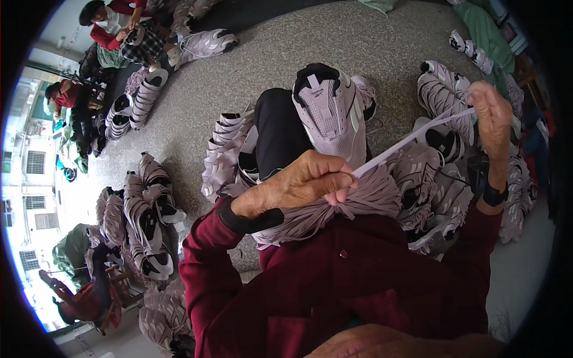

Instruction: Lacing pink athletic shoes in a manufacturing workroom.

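Observation:
A flat pale lilac shoelace [412, 138] is stretched taut between my two hands. My left hand [313, 178], over my lap, pinches one part of it between closed fingers. Raised off to the right, my right hand [490, 114] grips the other part. Beneath my left hand a thick bundle of matching laces [370, 194] lies across my lap. Just beyond it a pale lilac sneaker [331, 110] with a black lining rests at my knees, toe toward me. No lace shows across its tongue.
Stacked sneakers stand close by on my left [224, 149] and right [441, 95]. More sneaker stacks [146, 221] sit farther left on the speckled floor [262, 42]. A person in red [122, 27] sits at the far left handling a shoe. A green sack [483, 36] lies at the far right.

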